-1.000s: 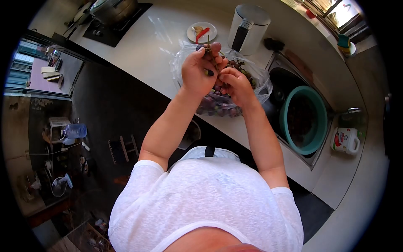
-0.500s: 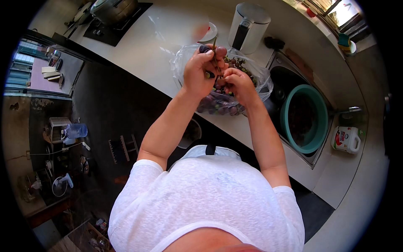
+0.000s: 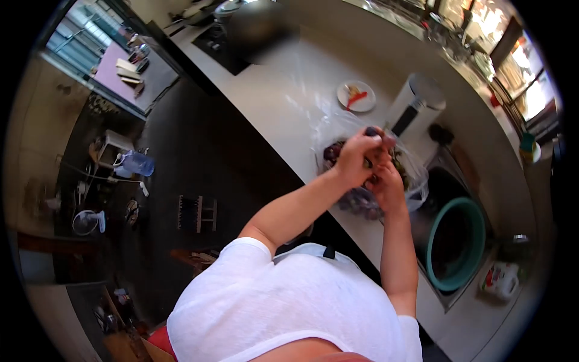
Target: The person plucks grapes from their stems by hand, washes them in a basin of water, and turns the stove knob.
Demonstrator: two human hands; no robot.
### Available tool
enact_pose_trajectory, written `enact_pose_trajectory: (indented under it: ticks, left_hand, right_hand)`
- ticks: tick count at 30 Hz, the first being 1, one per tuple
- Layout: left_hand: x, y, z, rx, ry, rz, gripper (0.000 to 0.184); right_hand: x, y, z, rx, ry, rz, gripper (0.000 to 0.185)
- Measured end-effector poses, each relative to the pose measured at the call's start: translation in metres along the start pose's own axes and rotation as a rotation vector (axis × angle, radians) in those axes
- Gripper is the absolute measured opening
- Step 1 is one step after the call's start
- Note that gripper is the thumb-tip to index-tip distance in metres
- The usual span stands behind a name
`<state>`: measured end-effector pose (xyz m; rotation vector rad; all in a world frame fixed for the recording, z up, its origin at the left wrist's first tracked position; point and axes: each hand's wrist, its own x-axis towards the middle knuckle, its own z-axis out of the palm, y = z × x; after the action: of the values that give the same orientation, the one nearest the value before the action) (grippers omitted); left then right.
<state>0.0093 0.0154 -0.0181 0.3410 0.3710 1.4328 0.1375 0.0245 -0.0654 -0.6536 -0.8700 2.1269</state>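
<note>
Over plastic bag (image 3: 417,190) on bench (image 3: 265,105), pinched grapes (image 3: 389,142) in L hand (image 3: 356,158), prob. steadying for R hand (image 3: 389,186); couldn't tell R grip, blurred

Left hand (image 3: 356,159) and right hand (image 3: 388,183) close together, fingers (image 3: 386,173) curled, both forearms (image 3: 399,253) outstretched.

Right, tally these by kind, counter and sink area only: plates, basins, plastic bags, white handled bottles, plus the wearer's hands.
White plate: 1
Teal basin: 1
Clear plastic bag with grapes: 1
White handled bottle: 1
Hands: 2, left hand and right hand
Total: 6
</note>
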Motion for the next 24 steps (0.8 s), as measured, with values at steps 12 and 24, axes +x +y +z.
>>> enact_pose_trajectory:
  ticks: [12,24]
  left_hand:
    - [0.001,0.006,0.002,0.035,0.003,0.042,0.022]
    - [0.005,0.013,0.004,0.009,-0.064,0.016,0.022]
  right_hand:
    - [0.006,-0.004,0.015,-0.006,0.129,-0.027,0.019]
    - [0.002,-0.007,0.001,0.159,-0.009,-0.008,0.023]
